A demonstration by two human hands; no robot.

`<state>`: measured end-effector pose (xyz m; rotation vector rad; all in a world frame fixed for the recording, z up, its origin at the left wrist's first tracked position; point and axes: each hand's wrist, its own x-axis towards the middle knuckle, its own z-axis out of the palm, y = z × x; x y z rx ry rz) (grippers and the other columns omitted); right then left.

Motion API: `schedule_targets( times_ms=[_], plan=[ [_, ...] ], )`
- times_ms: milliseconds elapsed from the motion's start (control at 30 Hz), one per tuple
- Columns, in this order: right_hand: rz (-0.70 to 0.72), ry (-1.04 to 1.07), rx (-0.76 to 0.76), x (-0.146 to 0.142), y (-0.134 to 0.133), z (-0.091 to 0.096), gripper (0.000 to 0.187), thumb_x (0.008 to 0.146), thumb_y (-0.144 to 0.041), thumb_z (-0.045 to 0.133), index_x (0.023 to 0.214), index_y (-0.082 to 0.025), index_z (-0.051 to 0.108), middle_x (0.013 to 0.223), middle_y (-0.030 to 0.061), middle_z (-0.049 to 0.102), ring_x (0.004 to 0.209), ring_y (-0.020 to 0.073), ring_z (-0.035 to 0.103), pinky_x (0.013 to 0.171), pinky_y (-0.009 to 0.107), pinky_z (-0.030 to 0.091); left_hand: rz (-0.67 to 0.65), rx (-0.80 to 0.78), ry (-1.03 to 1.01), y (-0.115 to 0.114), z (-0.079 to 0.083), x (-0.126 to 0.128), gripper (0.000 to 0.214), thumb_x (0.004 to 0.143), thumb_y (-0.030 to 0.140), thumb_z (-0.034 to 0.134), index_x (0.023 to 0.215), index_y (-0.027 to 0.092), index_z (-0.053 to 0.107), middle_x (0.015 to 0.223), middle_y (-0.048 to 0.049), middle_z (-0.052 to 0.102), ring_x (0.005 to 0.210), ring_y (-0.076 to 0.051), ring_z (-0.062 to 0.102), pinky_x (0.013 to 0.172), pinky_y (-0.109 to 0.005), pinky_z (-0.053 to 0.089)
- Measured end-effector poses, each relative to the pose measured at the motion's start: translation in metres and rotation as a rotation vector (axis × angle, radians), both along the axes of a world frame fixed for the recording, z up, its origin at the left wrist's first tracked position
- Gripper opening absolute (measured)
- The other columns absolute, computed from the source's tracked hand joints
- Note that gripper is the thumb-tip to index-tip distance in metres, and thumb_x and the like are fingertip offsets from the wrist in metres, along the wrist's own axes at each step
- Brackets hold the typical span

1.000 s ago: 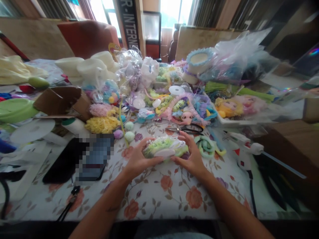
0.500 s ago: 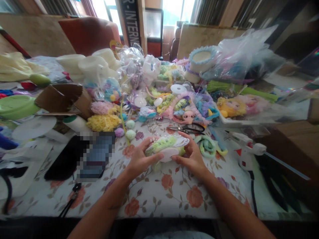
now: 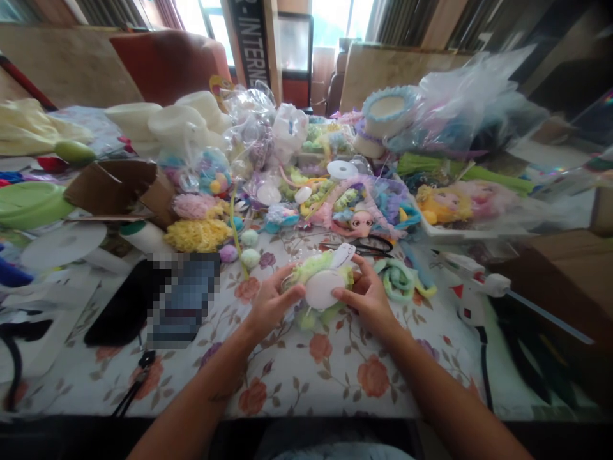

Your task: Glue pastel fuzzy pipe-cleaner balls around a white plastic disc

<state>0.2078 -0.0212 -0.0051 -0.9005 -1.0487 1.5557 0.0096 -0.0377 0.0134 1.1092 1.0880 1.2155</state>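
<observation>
Between both hands, just above the flowered tablecloth, is a pale green frilly craft piece (image 3: 316,263) with a round white disc (image 3: 326,289) facing me and a white tab (image 3: 343,255) at its upper right. My left hand (image 3: 274,299) grips its left edge, thumb at the front. My right hand (image 3: 368,295) holds the right side, with the thumb pressed on the disc's edge. Fingers behind the piece are partly hidden. Black-handled scissors (image 3: 375,245) lie just beyond the right hand. Close to that hand sits a coiled green fuzzy strip (image 3: 396,278).
A glue gun (image 3: 479,278) with a clear stick lies at right. A black phone (image 3: 117,306) and a blurred-out device (image 3: 186,300) lie at left. Pompoms (image 3: 249,248), yellow yarn (image 3: 197,235), a doll face (image 3: 363,222) and plastic bags (image 3: 460,96) crowd the back.
The craft piece has tilted so its white disc faces me more fully and the white tab points upward. My left thumb has shifted away from the disc.
</observation>
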Motion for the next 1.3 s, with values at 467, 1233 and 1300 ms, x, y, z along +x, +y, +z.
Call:
schedule_targets(
  times_ms=[467, 1233, 1300],
  plan=[
    [0.013, -0.078, 0.081, 0.0, -0.001, -0.004, 0.073, 0.066, -0.029, 0.086, 0.128, -0.028, 0.048, 0.106, 0.0045, 0.073, 0.098, 0.0259, 0.07, 0.086, 0.04, 0.057, 0.001, -0.146, -0.174, 0.003, -0.012, 0.001, 0.036, 0.075, 0.042, 0.077, 0.104, 0.02, 0.074, 0.094, -0.0048, 0.076, 0.087, -0.02, 0.069, 0.075, -0.024, 0.055],
    [-0.049, 0.182, -0.158, -0.008, 0.002, 0.006, 0.039, 0.076, -0.032, 0.073, 0.113, -0.025, 0.06, 0.106, 0.0027, 0.072, 0.098, 0.0218, 0.069, 0.083, 0.032, 0.058, 0.102, 0.026, -0.414, 0.005, 0.0, 0.002, 0.064, 0.079, 0.043, 0.074, 0.136, 0.036, 0.046, 0.114, -0.0017, 0.064, 0.105, -0.022, 0.067, 0.096, -0.036, 0.05],
    [-0.087, 0.224, -0.157, -0.011, 0.002, 0.008, 0.043, 0.075, -0.029, 0.074, 0.115, -0.025, 0.06, 0.106, 0.0026, 0.072, 0.099, 0.0228, 0.069, 0.082, 0.033, 0.058, 0.02, 0.039, -0.364, 0.004, -0.003, 0.0, 0.055, 0.08, 0.044, 0.072, 0.13, 0.033, 0.053, 0.125, -0.0054, 0.062, 0.113, -0.025, 0.063, 0.097, -0.036, 0.048]
  ],
)
